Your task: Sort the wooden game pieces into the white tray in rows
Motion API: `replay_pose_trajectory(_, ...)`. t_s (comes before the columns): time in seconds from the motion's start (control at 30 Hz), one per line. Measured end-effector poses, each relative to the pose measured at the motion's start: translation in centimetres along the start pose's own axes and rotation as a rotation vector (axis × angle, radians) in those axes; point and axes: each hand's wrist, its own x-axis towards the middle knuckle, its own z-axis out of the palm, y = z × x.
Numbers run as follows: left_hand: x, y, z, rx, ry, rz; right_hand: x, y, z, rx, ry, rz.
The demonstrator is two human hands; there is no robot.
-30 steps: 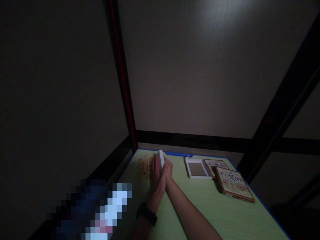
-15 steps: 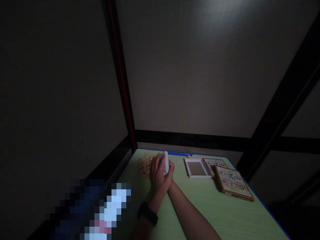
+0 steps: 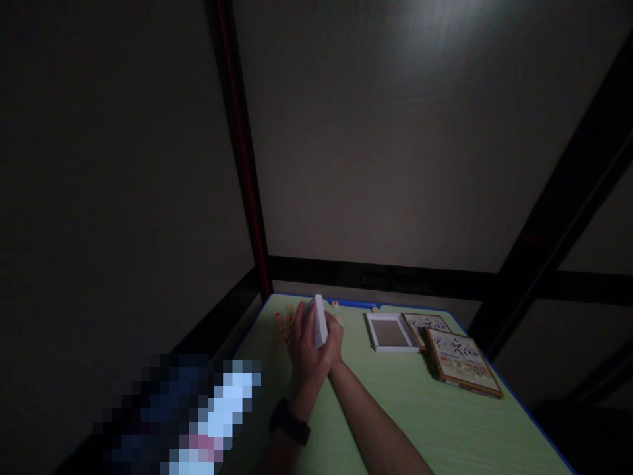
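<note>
A shallow white box (image 3: 320, 321) is tipped up on its edge over the green table. My left hand (image 3: 307, 336), with a dark watch on the wrist, has its fingers spread along the box's left side and grips it. My right hand (image 3: 335, 336) curls against the right side of the same box; part of its fingers is hidden. Several round wooden game pieces (image 3: 283, 324) lie in a pile just left of my left hand, partly covered by it. What the box holds, if anything, I cannot see.
At the right is a white-rimmed open tray (image 3: 415, 348) beside a printed board-game cover (image 3: 428, 322), overlapped by a thicker printed game box (image 3: 462, 359). Single pieces (image 3: 335, 304) lie along the blue far edge (image 3: 356, 305). A dark wall rises behind.
Both hands and the white box have shifted slightly left, over more of the pile. A piece near the far edge, previously hidden, now shows right of the box.
</note>
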Motion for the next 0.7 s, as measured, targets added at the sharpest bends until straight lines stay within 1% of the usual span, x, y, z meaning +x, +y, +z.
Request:
replay_pose_trajectory(0.07,0.1,-0.7,-0.2,0.013,0.026,0.04,0.0,-0.1,0.2,-0.042,0.114,-0.004)
replay_pose_trajectory(0.13,0.0,-1.5,-0.2,0.014,0.038,0.068,0.0,-0.2,0.4,-0.07,0.162,-0.021)
replay_pose_trajectory(0.27,0.0,-2.9,0.1,0.024,0.058,0.13,-0.1,-0.4,0.7,-0.106,0.202,-0.068)
replay_pose_trajectory(0.43,0.5,-3.8,0.3,0.133,0.208,0.326,-0.2,-0.6,1.0,-0.14,0.248,-0.079)
replay_pose_trajectory(0.5,0.7,-3.9,0.1,0.168,0.23,0.384,-0.2,-0.6,1.1,-0.145,0.277,-0.066)
replay_pose_trajectory(0.6,0.9,-4.0,-0.5,0.181,0.241,0.411,-0.2,-0.4,1.3,-0.154,0.319,-0.033)
replay_pose_trajectory(0.7,1.1,-4.3,-1.0,0.14,0.253,0.405,-0.2,-0.5,1.3,-0.167,0.349,-0.013)
